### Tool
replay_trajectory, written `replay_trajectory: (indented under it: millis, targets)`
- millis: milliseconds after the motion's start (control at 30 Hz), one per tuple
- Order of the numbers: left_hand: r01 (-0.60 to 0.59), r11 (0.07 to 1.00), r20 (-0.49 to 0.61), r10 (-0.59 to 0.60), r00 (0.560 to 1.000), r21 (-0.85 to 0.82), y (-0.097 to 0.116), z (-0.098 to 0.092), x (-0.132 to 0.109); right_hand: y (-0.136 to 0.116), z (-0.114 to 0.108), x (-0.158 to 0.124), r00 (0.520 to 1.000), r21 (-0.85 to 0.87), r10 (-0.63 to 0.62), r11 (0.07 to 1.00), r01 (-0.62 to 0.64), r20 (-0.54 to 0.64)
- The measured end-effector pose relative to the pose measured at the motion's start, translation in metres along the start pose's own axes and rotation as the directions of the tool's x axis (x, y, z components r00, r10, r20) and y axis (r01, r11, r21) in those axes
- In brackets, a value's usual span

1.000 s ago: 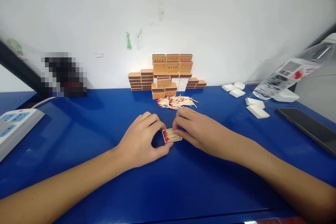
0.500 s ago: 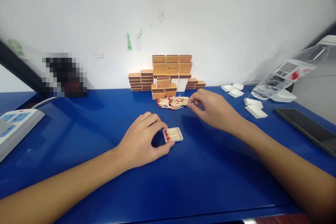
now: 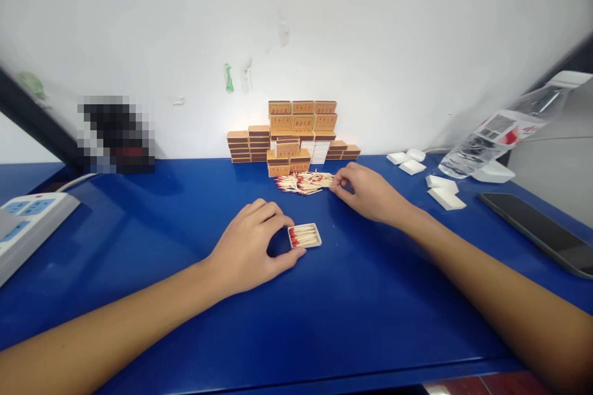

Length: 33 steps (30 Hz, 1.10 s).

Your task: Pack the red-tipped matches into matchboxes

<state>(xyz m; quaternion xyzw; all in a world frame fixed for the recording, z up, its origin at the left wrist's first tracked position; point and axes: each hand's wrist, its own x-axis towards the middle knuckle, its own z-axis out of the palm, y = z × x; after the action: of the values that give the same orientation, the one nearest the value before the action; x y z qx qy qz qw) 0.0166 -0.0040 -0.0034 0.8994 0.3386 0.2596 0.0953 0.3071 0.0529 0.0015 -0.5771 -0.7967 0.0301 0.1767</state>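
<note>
My left hand (image 3: 252, 247) rests on the blue table with thumb and forefinger closed around the left end of a small white matchbox tray (image 3: 319, 243). Red-headed matches (image 3: 304, 236) lie side by side in that tray. Farther back, my right hand (image 3: 364, 190) is at the right edge of a loose pile of matches (image 3: 303, 182). Its thumb and fingertips are pinched together at the pale stick ends; what is between them is too small to make out. Just behind the pile stand stacked orange-and-brown matchboxes (image 3: 303, 122).
On the right are several white pieces (image 3: 445, 198), a tilted clear plastic bottle (image 3: 491, 136) and a dark phone (image 3: 537, 231). A white power strip (image 3: 39, 228) lies at the left, with a pixelated dark object (image 3: 118, 136) behind it. A white wall backs the table (image 3: 296, 333).
The view has shifted slightly. My right hand stays at the right edge of the match pile, fingers pinched. My left hand keeps its hold on the tray.
</note>
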Motion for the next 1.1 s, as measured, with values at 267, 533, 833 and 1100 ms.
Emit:
replay_trajectory:
  millis: [267, 533, 833, 1100]
  targets:
    - [0.006, 1.000, -0.006, -0.006, 1.000, 0.012, 0.000, 0.002, -0.001, -0.007, -0.014, -0.007, 0.979, 0.035, -0.180, 0.982, 0.184, -0.094]
    - [0.015, 1.000, -0.013, -0.015, 1.000, 0.000, 0.000, 0.001, -0.001, -0.061, -0.029, -0.035, 0.881, 0.194, -0.433, 0.897, 0.398, 0.191]
    - [0.020, 1.000, -0.007, -0.020, 1.000, 0.012, 0.001, 0.000, 0.001, -0.063, -0.014, -0.038, 0.880, 0.062, -0.456, 0.890, 0.452, 0.136]
    - [0.003, 1.000, -0.020, -0.003, 1.000, 0.012, 0.001, 0.000, 0.000, -0.056, -0.020, -0.031, 0.931, 0.076, -0.365, 0.929, 0.363, 0.013]
